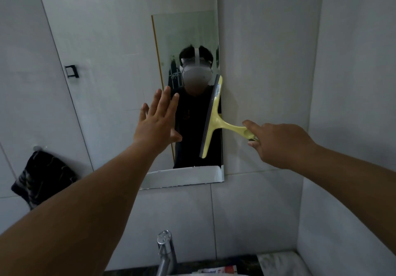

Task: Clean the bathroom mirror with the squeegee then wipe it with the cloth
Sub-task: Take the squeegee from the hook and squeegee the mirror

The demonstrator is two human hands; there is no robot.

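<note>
The bathroom mirror (111,61) hangs on the tiled wall ahead, and a person wearing a headset is reflected in it. My right hand (276,142) grips the handle of a yellow squeegee (212,117). Its dark blade stands nearly upright against the mirror's right edge. My left hand (158,119) is flat, fingers spread, on or close to the glass to the left of the squeegee. A dark patterned cloth (40,179) hangs from a hook at the lower left.
A chrome faucet (166,252) rises at the bottom centre. A toothpaste tube (216,271) lies at the bottom edge beside it. A small black holder (72,71) shows in the mirror at the left. Tiled walls close in on the right.
</note>
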